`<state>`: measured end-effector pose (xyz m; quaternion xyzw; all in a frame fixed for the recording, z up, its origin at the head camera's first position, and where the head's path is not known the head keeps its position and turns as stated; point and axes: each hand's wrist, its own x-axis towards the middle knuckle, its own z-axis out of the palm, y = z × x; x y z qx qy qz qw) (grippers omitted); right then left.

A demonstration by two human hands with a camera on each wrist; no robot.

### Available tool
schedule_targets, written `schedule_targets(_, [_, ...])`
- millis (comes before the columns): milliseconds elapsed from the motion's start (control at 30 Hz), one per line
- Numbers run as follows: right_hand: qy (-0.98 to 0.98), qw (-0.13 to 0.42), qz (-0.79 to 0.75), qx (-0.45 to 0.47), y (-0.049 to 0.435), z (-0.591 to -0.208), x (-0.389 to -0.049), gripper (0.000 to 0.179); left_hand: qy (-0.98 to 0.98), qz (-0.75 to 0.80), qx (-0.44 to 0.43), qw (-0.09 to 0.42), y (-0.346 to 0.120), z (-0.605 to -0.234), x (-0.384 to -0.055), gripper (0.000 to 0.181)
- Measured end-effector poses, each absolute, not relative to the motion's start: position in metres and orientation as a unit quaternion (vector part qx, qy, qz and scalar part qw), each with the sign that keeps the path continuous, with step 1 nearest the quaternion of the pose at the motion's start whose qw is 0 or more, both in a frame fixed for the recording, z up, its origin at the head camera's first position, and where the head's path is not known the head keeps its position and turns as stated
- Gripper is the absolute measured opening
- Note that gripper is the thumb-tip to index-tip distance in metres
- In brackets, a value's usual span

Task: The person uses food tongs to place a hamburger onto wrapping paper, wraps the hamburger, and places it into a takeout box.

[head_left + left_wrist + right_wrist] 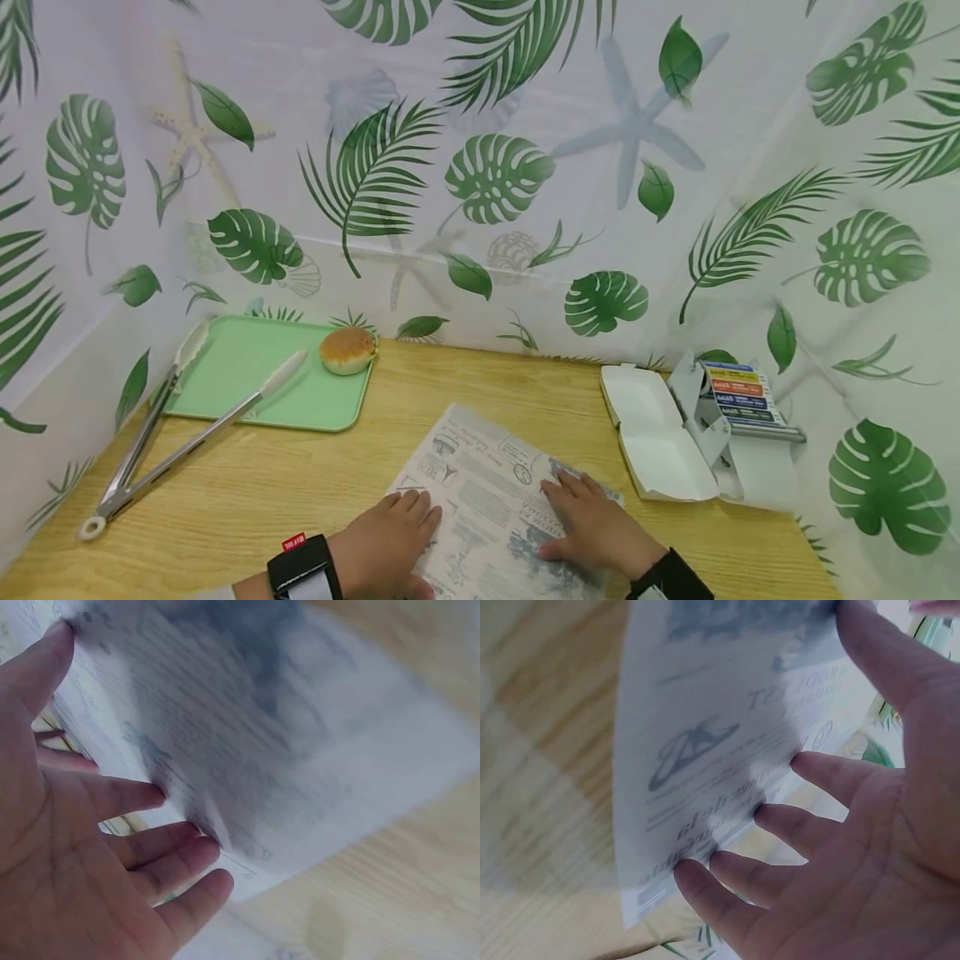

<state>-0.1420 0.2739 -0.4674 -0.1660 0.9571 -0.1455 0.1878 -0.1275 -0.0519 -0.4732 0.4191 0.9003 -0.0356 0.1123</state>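
A sheet of newsprint-patterned wrapping paper lies at a slant on the wooden table in front of me. My left hand rests at its left side, and the left wrist view shows the spread fingertips touching the paper. Over on the right side, my right hand has its fingers spread on the sheet. From the right wrist, the fingertips and thumb of that hand meet the printed paper. Neither hand grips anything.
A green tray at the back left carries a round bun. Metal tongs lie spread, their tips over the tray. At right are an open white takeaway box and a metal rack with colourful boxes.
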Motion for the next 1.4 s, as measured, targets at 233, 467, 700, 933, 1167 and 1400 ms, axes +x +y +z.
schedule_targets(233, [0.959,0.199,-0.145,-0.141,0.28,-0.463,-0.148,0.093,0.881,-0.03,0.469,0.06,-0.05,-0.478,-0.115,0.084])
schedule_targets(467, [0.958,0.205,-0.144,-0.14,0.293,-0.463,-0.156,0.094,0.851,-0.05,0.523,-0.024,-0.043,-0.482,-0.104,0.072])
schedule_targets(700, [0.948,0.212,-0.18,-0.155,0.3,-0.46,-0.157,0.093,0.826,-0.065,0.544,-0.13,-0.036,-0.495,-0.092,0.055])
schedule_targets(933, [0.947,0.217,-0.186,-0.146,0.302,-0.458,-0.157,0.094,0.823,-0.085,0.544,-0.138,-0.03,-0.497,-0.086,0.053])
schedule_targets(1167, [0.95,0.22,-0.178,-0.135,0.301,-0.455,-0.158,0.095,0.824,-0.076,0.554,-0.088,-0.031,-0.489,-0.089,0.059])
schedule_targets(1400, [0.949,0.227,-0.174,-0.13,0.301,-0.457,-0.16,0.095,0.836,-0.019,0.548,0.019,-0.038,-0.477,-0.1,0.066])
